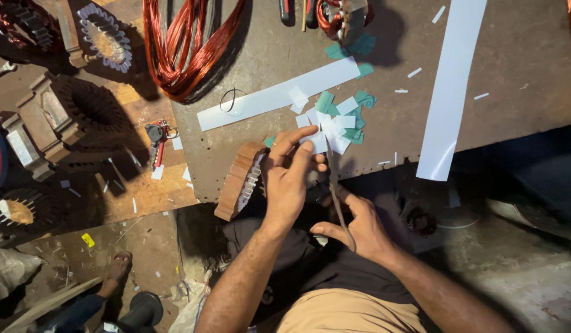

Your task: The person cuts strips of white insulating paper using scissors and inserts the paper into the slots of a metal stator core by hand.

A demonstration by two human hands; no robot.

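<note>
I see a small white paper piece (pixel 318 143) pinched in my left hand (pixel 290 179) at the near edge of the surface (pixel 520 68), while my right hand (pixel 359 229) grips scissors (pixel 336 191) beside it; cut white and green slips (pixel 342 117) lie just beyond, a stator core (pixel 239 180) to the left

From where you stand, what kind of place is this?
Probably a motor rewinding workshop. Coils of copper wire lie on the worn metal bench, slotted stator cores sit at the left, and cut strips of white insulation paper are spread about.
</note>
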